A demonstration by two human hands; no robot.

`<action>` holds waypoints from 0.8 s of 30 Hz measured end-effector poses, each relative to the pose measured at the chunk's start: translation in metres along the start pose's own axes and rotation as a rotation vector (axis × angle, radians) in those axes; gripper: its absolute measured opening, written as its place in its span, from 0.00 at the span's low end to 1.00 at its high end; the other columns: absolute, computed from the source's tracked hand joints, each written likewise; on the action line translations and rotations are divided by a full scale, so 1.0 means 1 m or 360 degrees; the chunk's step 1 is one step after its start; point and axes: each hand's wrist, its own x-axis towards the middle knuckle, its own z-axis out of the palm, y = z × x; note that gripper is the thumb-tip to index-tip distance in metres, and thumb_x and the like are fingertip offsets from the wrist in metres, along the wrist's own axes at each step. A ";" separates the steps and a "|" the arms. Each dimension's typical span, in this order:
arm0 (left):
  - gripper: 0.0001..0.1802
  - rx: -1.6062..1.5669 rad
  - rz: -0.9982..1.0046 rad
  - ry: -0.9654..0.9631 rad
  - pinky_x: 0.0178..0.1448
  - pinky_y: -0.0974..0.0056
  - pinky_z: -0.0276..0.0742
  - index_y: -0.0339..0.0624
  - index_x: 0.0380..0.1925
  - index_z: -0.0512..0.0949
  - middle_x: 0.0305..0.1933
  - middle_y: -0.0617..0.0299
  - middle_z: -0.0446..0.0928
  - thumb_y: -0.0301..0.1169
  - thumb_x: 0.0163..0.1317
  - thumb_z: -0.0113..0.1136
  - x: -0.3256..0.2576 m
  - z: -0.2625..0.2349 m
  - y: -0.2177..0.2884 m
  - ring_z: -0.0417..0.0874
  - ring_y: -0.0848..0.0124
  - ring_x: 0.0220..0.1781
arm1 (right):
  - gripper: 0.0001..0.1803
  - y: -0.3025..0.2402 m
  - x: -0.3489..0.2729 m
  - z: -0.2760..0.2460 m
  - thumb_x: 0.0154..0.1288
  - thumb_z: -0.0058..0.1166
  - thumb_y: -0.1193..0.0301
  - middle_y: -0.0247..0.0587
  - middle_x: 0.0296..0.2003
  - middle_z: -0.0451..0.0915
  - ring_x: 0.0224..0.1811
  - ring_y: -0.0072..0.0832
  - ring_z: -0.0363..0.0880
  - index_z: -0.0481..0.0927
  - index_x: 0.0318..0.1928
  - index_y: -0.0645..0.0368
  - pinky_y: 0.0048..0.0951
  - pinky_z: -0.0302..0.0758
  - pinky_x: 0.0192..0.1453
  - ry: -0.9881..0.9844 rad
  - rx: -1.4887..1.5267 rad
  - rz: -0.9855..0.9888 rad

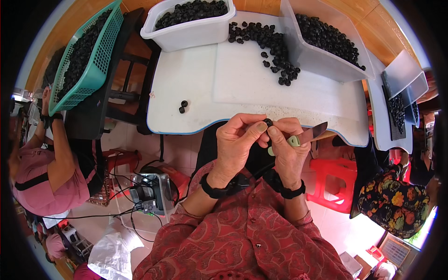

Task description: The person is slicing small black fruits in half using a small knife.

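Observation:
In front of my chest, at the table's near edge, both hands meet around a small round black rubber-like piece (268, 122). My left hand (239, 141) pinches it between thumb and fingertips. My right hand (288, 148) presses its thumb against the piece too. Across the right palm lies a small knife (310, 134) with a pale green handle, its blade pointing out to the right and away from the piece. Two similar black pieces (183, 107) lie on the white table (182, 81) to the left. A loose pile of them (275, 49) spreads at the back.
Behind stand a white tub (186, 35) and a translucent bin (326, 60), both holding black pieces. A teal basket (93, 77) of them rests on a black stand at left. Co-workers sit at both sides. A red stool (333, 184) and a cable-filled clear box (149, 200) are below.

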 end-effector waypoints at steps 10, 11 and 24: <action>0.10 0.0006 -0.0225 0.0216 0.27 0.74 0.76 0.31 0.38 0.77 0.32 0.57 0.79 0.29 0.64 0.59 0.031 -0.007 0.021 0.78 0.77 0.25 | 0.05 -0.006 0.002 0.008 0.63 0.58 0.76 0.22 0.21 0.69 0.21 0.10 0.62 0.75 0.31 0.58 0.14 0.59 0.26 0.0093 0.0139 0.0350; 0.10 0.0018 -0.0205 0.0231 0.26 0.73 0.75 0.31 0.37 0.77 0.31 0.58 0.79 0.29 0.63 0.60 0.042 -0.012 0.028 0.78 0.76 0.25 | 0.05 -0.006 0.001 0.007 0.63 0.58 0.76 0.22 0.21 0.69 0.21 0.10 0.62 0.75 0.31 0.58 0.14 0.59 0.26 0.0084 0.0145 0.0343; 0.07 -0.0121 0.0339 0.0330 0.37 0.68 0.81 0.30 0.38 0.76 0.30 0.56 0.79 0.23 0.62 0.58 0.200 -0.057 0.104 0.81 0.70 0.30 | 0.04 -0.003 -0.002 -0.002 0.63 0.56 0.76 0.24 0.17 0.66 0.14 0.10 0.56 0.74 0.33 0.60 0.16 0.51 0.17 0.0241 0.0234 0.0555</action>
